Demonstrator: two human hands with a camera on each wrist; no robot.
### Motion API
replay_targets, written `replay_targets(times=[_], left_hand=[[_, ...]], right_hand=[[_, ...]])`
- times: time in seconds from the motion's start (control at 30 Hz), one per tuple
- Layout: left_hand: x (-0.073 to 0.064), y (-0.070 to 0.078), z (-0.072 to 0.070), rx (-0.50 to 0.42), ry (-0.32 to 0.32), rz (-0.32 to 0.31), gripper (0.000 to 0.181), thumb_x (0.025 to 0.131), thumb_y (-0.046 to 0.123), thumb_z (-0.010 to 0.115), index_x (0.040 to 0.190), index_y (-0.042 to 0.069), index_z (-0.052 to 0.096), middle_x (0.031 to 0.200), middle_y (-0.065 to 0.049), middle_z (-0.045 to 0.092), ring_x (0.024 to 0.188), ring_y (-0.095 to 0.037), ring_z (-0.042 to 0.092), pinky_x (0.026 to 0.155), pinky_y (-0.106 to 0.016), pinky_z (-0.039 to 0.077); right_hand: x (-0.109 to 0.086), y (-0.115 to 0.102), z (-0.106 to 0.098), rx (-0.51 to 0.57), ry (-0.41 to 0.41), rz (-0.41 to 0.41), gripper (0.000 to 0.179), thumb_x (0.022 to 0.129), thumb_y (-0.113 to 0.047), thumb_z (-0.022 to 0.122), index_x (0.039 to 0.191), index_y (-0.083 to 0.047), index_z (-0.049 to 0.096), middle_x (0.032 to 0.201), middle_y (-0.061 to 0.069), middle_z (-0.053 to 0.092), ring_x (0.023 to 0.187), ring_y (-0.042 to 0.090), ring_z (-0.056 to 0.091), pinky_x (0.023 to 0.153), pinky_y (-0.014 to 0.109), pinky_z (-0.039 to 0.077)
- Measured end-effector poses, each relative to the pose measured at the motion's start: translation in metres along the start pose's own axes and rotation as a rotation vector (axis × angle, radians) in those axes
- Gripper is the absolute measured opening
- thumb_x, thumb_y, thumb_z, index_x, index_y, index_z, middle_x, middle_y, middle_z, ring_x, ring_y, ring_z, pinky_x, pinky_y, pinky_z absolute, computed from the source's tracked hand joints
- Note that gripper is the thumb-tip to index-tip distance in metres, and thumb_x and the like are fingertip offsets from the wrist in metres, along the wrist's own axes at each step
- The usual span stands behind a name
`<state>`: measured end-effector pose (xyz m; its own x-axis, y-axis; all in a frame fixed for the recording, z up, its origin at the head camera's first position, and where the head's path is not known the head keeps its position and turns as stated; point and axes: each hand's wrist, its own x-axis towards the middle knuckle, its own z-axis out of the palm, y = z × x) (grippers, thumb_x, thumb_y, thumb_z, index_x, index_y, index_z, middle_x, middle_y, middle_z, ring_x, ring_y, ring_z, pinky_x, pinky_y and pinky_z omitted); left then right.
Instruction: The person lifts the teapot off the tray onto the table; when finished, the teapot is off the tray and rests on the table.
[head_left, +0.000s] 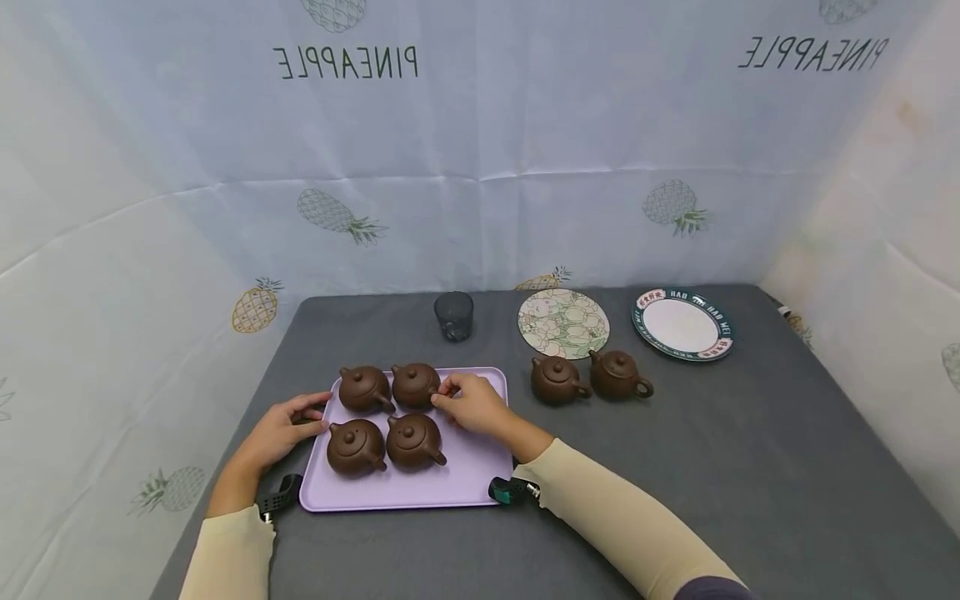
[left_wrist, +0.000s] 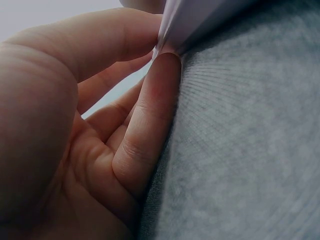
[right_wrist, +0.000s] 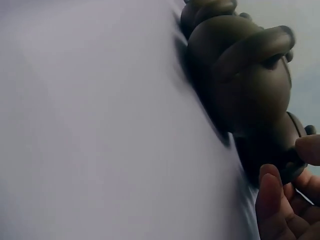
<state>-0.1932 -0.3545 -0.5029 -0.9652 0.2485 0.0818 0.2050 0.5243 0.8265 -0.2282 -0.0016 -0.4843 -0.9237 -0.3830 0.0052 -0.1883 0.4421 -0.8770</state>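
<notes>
A lilac tray [head_left: 472,475] carries brown clay teapots in two rows of two. My left hand [head_left: 277,429] is at its left side; in the left wrist view the fingertips [left_wrist: 162,75] pinch the tray rim [left_wrist: 175,30]. At the back right of the tray, my right hand [head_left: 476,407] grips the handle of a teapot [head_left: 415,386] between thumb and fingers. Left of that stands another teapot [head_left: 365,389]. The front row has one teapot [head_left: 356,447] at left and one [head_left: 414,442] at right. Spouts point back left, handles front right.
Right of the tray, two more brown teapots [head_left: 555,381] stand side by side on the grey tablecloth [head_left: 637,500]. Behind them are a round floral mat [head_left: 564,325] and a white plate [head_left: 681,326] with a green rim. A dark cup [head_left: 454,317] stands behind the tray.
</notes>
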Motion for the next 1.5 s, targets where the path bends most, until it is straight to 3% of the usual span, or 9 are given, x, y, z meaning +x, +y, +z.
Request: replay_targets(times=[0.13,0.33,0.63,0.9,1.1,1.33,1.5], left_hand=[[0.000,0.000,-0.001,-0.019,0.000,0.003,0.052,0.085,0.005,0.073,0.132,-0.008,0.054,0.112,-0.023,0.062,0.093,-0.007,0.061,0.078,-0.015,0.043],[0.000,-0.001,-0.002,0.006,0.001,-0.004,0.051,0.085,0.006,0.074,0.131,-0.007,0.055,0.113,-0.020,0.062,0.092,-0.006,0.061,0.078,-0.014,0.043],[0.002,0.000,-0.001,0.029,-0.003,-0.007,0.052,0.085,0.009,0.074,0.132,-0.005,0.056,0.108,-0.017,0.065,0.091,-0.004,0.060,0.079,-0.014,0.042],[0.001,0.000,-0.003,0.026,0.004,0.011,0.051,0.085,0.008,0.074,0.132,-0.006,0.056,0.107,-0.018,0.065,0.091,-0.003,0.060,0.078,-0.013,0.042],[0.003,-0.003,0.000,0.023,-0.009,0.018,0.052,0.086,0.007,0.074,0.132,-0.006,0.055,0.108,-0.018,0.065,0.091,-0.003,0.060,0.078,-0.014,0.042],[0.004,-0.003,-0.002,0.026,-0.002,0.017,0.051,0.085,0.007,0.074,0.132,-0.006,0.056,0.105,-0.016,0.067,0.090,-0.001,0.060,0.077,-0.013,0.042],[0.003,-0.004,-0.002,0.033,-0.002,0.022,0.051,0.086,0.007,0.074,0.131,-0.007,0.055,0.106,-0.016,0.065,0.090,-0.001,0.060,0.077,-0.013,0.042]], right_hand=[[0.002,0.002,0.003,-0.006,0.015,-0.002,0.018,0.094,-0.026,0.066,0.082,-0.013,0.063,0.064,-0.002,0.062,0.051,0.010,0.057,0.050,0.026,0.046],[-0.001,0.005,0.003,-0.037,0.021,0.004,0.016,0.096,-0.025,0.063,0.085,-0.013,0.062,0.062,-0.002,0.061,0.056,0.009,0.059,0.053,0.026,0.045],[-0.008,0.006,-0.020,-0.036,0.030,-0.059,0.015,0.096,-0.021,0.063,0.085,-0.009,0.064,0.065,0.000,0.063,0.059,0.009,0.060,0.055,0.026,0.046],[-0.017,0.000,-0.058,-0.051,-0.005,-0.050,0.014,0.096,-0.025,0.065,0.091,-0.011,0.063,0.073,0.000,0.066,0.067,0.012,0.064,0.055,0.031,0.048],[-0.033,0.002,-0.097,-0.046,-0.005,-0.040,0.015,0.097,-0.025,0.063,0.095,-0.010,0.064,0.076,0.004,0.066,0.072,0.018,0.065,0.065,0.034,0.050],[-0.050,0.009,-0.141,-0.035,0.084,-0.063,0.019,0.097,-0.025,0.063,0.098,-0.005,0.064,0.079,0.008,0.066,0.072,0.020,0.065,0.071,0.044,0.052],[-0.065,0.016,-0.170,-0.052,0.158,-0.084,0.020,0.097,-0.023,0.063,0.097,-0.003,0.064,0.076,0.008,0.065,0.072,0.025,0.064,0.070,0.043,0.052]])
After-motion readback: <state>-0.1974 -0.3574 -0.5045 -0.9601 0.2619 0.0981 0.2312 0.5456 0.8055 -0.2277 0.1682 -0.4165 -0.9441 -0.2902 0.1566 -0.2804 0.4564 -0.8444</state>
